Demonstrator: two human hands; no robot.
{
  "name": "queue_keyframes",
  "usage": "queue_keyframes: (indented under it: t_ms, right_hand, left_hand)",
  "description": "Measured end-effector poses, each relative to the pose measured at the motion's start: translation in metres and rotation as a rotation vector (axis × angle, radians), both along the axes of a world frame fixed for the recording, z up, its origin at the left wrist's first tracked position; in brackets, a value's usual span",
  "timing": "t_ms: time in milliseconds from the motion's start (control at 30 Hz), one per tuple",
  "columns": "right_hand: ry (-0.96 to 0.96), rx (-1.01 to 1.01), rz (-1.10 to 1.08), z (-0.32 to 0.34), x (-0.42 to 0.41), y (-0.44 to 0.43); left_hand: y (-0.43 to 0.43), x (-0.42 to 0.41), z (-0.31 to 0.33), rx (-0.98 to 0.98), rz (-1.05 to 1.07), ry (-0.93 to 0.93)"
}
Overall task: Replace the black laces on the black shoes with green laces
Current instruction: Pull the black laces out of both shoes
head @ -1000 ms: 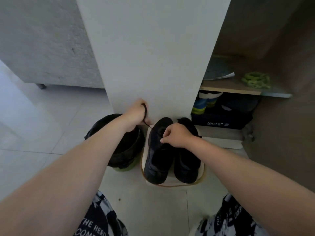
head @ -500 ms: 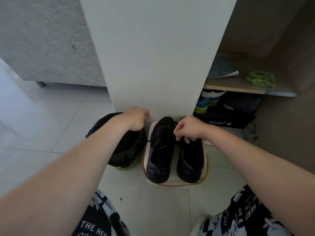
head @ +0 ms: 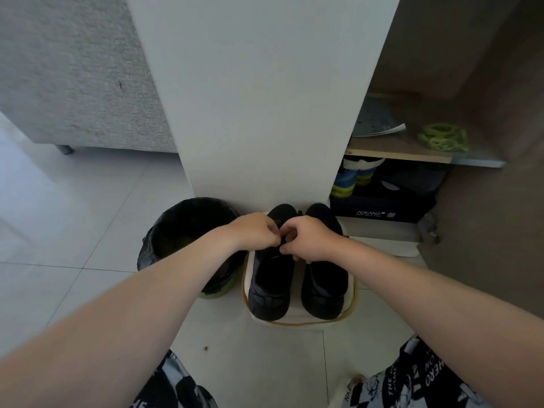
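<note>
- Two hands work at one spot: the left hand (head: 259, 231) and the right hand (head: 309, 240) meet knuckle to knuckle, each grip clamped with curled fingers on the black lace (head: 283, 242). The lace barely shows against the black upper.
- That spot is the lacing of the shoe by the bin (head: 269, 290), about halfway along its top. The right hand also overlaps the inner edge of the other shoe (head: 323, 287).
- There are two black shoes in all, side by side and just apart, toes toward the white pillar (head: 259, 98).
- Both shoes stand on one low white stool (head: 306, 323) with a tan line round its edge.
- One bin (head: 188, 231), lined with a black bag and with a green base, sits on the floor just beside the stool.
- One bundle of green laces (head: 443, 136) lies on the shelf (head: 397, 151), well apart from the shoes. I cannot tell how many laces are in it.
- One grey round item (head: 374, 119) with a white sheet edge shares that shelf.
- Below the shelf sits one dark box (head: 382, 207) printed AOKANG, with blue and yellow items (head: 350, 181) near it.
- One grey sofa (head: 73, 78) stands on the tiled floor (head: 59, 216).
</note>
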State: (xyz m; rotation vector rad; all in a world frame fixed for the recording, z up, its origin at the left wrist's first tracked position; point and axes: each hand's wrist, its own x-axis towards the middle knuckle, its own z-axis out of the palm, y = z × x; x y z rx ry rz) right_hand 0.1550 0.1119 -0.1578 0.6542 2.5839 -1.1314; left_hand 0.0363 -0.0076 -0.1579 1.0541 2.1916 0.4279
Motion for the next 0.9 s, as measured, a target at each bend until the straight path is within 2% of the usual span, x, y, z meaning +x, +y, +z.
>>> queue_keyframes:
  t_ms: [100,200,333,433,500,567,667,733,833,867,900]
  right_hand:
    - [0.031,-0.070,-0.011,0.001,-0.001,-0.002]
    - [0.089,-0.202,-0.117,0.001,-0.005,0.000]
    - [0.104,-0.313,-0.183,0.003,-0.005,0.004]
    - [0.132,-0.273,-0.266,0.003,-0.006,0.010]
    - [0.128,-0.143,-0.278,0.002,-0.006,0.017]
    - [0.071,-0.052,-0.189,0.003,-0.004,0.021]
    - [-0.059,-0.018,-0.021,0.005,0.000,0.019]
    - [-0.105,0.014,0.044,0.008,0.001,0.013]
    - [-0.077,0.046,0.045,0.009,0.000,0.009]
    - [-0.068,0.054,0.037,0.008,-0.001,0.009]
    - [-0.060,0.058,0.030,0.009,-0.001,0.008]
  left_hand:
    - [0.000,-0.001,-0.004,0.064,0.203,-0.180]
    - [0.001,-0.001,-0.010,0.084,0.333,-0.159]
    - [0.006,-0.002,-0.008,0.113,0.399,-0.243]
    - [0.007,-0.005,0.001,0.123,0.427,-0.320]
    - [0.005,-0.013,0.005,0.033,0.428,-0.389]
    - [-0.005,-0.021,0.013,-0.135,0.358,-0.463]
    - [-0.024,-0.024,0.028,-0.361,0.070,-0.446]
    - [-0.031,-0.018,0.041,-0.520,-0.048,-0.442]
    - [-0.028,-0.014,0.053,-0.775,-0.101,-0.286]
    - [-0.025,-0.015,0.052,-0.779,-0.081,-0.178]
    - [-0.021,-0.017,0.049,-0.697,-0.054,-0.042]
